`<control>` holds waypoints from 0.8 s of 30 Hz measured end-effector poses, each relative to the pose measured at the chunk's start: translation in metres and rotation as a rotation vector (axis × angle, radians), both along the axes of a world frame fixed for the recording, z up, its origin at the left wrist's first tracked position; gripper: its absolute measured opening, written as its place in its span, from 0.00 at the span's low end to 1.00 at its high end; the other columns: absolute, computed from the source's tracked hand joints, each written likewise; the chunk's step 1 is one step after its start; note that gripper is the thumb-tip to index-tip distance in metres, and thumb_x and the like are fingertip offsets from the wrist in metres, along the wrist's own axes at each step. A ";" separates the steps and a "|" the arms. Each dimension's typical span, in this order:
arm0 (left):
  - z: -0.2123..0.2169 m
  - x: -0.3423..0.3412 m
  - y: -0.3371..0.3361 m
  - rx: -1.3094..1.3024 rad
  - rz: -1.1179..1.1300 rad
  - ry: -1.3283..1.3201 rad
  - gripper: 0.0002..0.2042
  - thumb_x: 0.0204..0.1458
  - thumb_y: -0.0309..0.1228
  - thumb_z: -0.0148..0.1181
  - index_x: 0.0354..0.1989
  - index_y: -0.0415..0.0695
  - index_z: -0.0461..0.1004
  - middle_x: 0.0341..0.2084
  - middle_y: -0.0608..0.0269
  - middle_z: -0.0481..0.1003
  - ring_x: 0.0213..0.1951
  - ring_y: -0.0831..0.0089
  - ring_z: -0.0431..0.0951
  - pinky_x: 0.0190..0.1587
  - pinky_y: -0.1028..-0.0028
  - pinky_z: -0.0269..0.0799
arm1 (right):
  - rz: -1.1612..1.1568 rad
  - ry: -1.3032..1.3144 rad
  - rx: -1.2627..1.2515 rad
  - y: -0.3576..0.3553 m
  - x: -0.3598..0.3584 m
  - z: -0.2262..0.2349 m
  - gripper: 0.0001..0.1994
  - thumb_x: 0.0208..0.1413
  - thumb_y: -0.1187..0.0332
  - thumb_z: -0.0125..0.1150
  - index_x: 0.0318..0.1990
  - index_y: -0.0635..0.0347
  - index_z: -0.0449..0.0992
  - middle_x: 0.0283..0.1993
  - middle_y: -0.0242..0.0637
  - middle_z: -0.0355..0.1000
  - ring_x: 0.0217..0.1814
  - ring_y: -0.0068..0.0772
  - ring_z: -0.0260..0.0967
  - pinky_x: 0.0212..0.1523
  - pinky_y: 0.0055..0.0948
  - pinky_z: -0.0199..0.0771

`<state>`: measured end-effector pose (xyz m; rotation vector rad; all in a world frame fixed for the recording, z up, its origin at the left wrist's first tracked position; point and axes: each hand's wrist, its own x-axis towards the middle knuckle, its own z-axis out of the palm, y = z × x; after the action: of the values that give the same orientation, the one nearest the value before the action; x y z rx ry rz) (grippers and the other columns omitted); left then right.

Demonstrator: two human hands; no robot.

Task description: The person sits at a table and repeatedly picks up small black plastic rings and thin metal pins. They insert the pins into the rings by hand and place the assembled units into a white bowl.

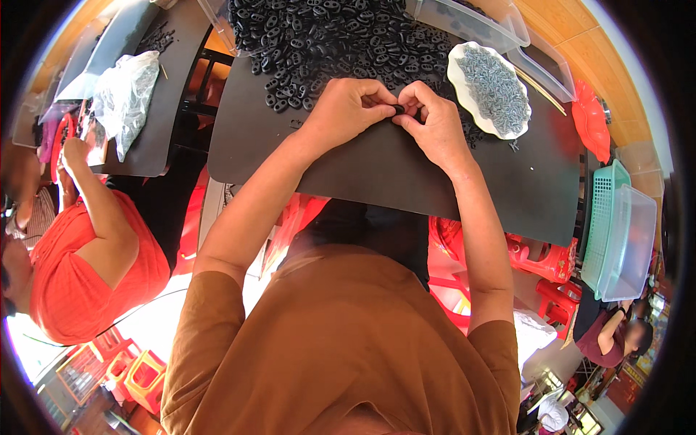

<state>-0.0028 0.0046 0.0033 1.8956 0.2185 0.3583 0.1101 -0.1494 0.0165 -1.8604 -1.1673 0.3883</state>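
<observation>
Over the dark table, my left hand (346,110) and my right hand (433,125) meet fingertip to fingertip. Both pinch a small black plastic piece (399,109), mostly covered by the fingers. Just beyond them spreads a heap of black oval plastic pieces (319,43), many with two holes. To the right of my right hand sits a white scalloped dish (455,61) full of small grey, shiny parts (493,90), which look like tiny springs or screws.
The dark table (348,174) has clear plastic bins (471,22) at its far side. A red dish (591,119) and a green basket (605,217) are at the right. Left, a person in red (101,261) works at another table holding a plastic bag (127,98). Red stools (544,257) stand below.
</observation>
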 end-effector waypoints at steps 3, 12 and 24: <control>0.000 0.000 0.002 -0.037 -0.012 0.016 0.06 0.52 0.25 0.64 0.36 0.37 0.81 0.28 0.64 0.81 0.33 0.82 0.79 0.38 0.79 0.76 | -0.005 -0.031 0.032 0.002 -0.003 0.000 0.14 0.43 0.81 0.68 0.35 0.61 0.69 0.29 0.35 0.73 0.29 0.28 0.70 0.34 0.28 0.72; 0.001 -0.002 0.003 0.007 -0.006 -0.014 0.06 0.53 0.24 0.64 0.37 0.37 0.80 0.28 0.64 0.81 0.32 0.81 0.80 0.38 0.78 0.76 | -0.013 -0.067 0.066 0.003 -0.001 -0.002 0.13 0.44 0.80 0.68 0.35 0.61 0.70 0.28 0.33 0.73 0.29 0.24 0.70 0.34 0.25 0.73; 0.002 -0.002 0.002 0.063 -0.007 -0.034 0.06 0.53 0.23 0.63 0.38 0.37 0.79 0.29 0.62 0.81 0.33 0.78 0.81 0.37 0.77 0.77 | -0.012 -0.052 0.060 0.003 0.002 -0.002 0.12 0.45 0.80 0.66 0.36 0.61 0.71 0.29 0.34 0.74 0.29 0.25 0.70 0.34 0.26 0.73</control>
<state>-0.0051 0.0067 0.0056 1.9498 0.1793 0.3962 0.1120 -0.1461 0.0142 -1.8344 -1.1898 0.2963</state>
